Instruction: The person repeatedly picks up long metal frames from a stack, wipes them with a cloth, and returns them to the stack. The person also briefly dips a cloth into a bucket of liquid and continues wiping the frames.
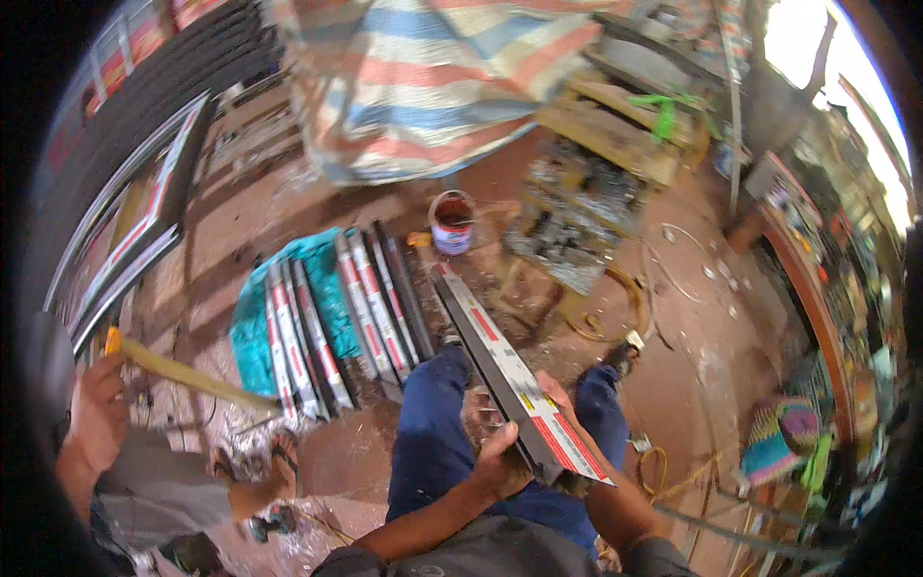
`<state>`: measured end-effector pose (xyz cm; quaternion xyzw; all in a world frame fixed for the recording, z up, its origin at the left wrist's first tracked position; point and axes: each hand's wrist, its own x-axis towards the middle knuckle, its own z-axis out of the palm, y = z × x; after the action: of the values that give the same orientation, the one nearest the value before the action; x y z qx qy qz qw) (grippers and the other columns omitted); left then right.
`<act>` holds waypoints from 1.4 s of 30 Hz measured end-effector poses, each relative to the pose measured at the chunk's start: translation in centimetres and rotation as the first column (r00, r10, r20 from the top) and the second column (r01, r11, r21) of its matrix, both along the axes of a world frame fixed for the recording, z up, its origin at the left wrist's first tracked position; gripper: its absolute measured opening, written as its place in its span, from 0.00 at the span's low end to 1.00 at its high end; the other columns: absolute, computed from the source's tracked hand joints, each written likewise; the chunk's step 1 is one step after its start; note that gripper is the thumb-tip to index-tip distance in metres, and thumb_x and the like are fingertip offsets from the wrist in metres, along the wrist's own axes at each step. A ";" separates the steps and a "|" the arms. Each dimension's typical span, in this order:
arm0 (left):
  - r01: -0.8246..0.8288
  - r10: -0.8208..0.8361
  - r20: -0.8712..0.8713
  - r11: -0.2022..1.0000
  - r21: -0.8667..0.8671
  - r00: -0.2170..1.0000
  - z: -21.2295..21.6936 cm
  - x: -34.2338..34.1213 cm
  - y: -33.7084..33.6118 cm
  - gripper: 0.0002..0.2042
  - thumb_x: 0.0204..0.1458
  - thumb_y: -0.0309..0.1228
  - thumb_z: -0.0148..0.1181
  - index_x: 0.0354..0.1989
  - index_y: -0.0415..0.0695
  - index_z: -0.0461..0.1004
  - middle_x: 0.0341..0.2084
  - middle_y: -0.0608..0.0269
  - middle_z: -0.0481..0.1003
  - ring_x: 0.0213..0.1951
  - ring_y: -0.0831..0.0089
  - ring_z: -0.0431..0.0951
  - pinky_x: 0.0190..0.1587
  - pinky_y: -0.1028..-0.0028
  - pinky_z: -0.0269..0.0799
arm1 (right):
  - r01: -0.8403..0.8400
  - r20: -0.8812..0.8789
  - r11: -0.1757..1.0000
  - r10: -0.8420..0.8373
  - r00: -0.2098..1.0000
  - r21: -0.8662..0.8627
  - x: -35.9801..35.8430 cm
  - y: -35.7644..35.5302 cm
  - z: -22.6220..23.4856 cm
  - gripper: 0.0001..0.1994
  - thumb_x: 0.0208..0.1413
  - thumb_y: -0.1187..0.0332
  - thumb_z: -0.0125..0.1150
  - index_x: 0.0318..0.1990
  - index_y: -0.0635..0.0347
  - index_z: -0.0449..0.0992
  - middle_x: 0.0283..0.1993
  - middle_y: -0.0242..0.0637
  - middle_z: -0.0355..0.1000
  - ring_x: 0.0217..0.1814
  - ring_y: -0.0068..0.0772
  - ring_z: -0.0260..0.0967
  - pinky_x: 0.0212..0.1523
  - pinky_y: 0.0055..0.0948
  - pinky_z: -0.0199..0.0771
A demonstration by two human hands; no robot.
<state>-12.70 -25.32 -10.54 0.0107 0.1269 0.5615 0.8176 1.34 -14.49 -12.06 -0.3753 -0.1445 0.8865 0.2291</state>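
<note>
A long dark metal profile (486,332) with a white-and-red protective film strip lies slantwise across my lap, its far end pointing away and to the left. My left hand (503,462) grips its left edge near the close end, thumb on top. On the opposite edge, my right hand (558,396) holds the same profile, partly hidden behind it. To the left of my knee, several similar profiles (370,303) with film strips lie side by side on the floor. Others rest on a teal cloth (252,332) beside them.
On the left, a co-worker's hand (99,404) is by an orange-tipped object (113,339). An open paint can (452,223) stands ahead. Beyond it hangs a striped tarp (423,87). A littered low wooden stand (577,212) and a coiled hose (625,308) are right of it.
</note>
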 end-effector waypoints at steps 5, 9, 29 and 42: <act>0.618 -0.539 -0.605 0.780 -0.097 0.586 -4.0 1.5 -1.2 0.33 0.65 0.55 0.60 0.66 0.38 0.69 0.57 0.56 0.77 0.56 0.63 0.80 0.60 0.59 0.79 | -0.182 0.189 0.967 0.215 0.958 -0.176 9.8 -1.2 0.1 0.28 0.55 0.60 0.62 0.60 0.69 0.77 0.47 0.50 0.84 0.39 0.40 0.84 0.42 0.33 0.86; 0.406 -0.534 -0.589 0.845 -0.348 0.607 -6.0 0.2 0.6 0.30 0.64 0.58 0.61 0.60 0.43 0.74 0.46 0.65 0.78 0.46 0.68 0.81 0.49 0.63 0.81 | -0.480 0.500 0.795 0.264 0.825 0.371 13.5 -4.2 4.8 0.48 0.49 0.66 0.67 0.80 0.61 0.52 0.56 0.49 0.78 0.53 0.43 0.79 0.56 0.38 0.78; 0.079 0.060 -0.747 0.986 0.149 0.663 8.0 13.1 9.9 0.21 0.65 0.47 0.67 0.50 0.42 0.72 0.38 0.70 0.73 0.40 0.81 0.71 0.45 0.74 0.71 | 0.199 0.364 0.964 -0.253 0.897 0.179 22.1 -30.7 13.0 0.50 0.60 0.66 0.72 0.83 0.57 0.42 0.66 0.38 0.71 0.58 0.30 0.73 0.57 0.37 0.77; 0.003 0.181 -0.802 0.975 0.223 0.570 9.4 13.8 13.5 0.20 0.66 0.44 0.64 0.55 0.40 0.71 0.41 0.67 0.73 0.43 0.78 0.71 0.49 0.74 0.70 | 0.320 0.283 0.934 -0.353 0.892 0.156 20.8 -27.2 13.3 0.50 0.58 0.58 0.72 0.83 0.55 0.46 0.51 0.43 0.78 0.44 0.33 0.77 0.45 0.31 0.79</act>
<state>1.13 -11.79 -1.13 0.3437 0.4331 0.5435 0.6317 22.15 -41.72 1.22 -0.5149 -0.1576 0.7554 0.3735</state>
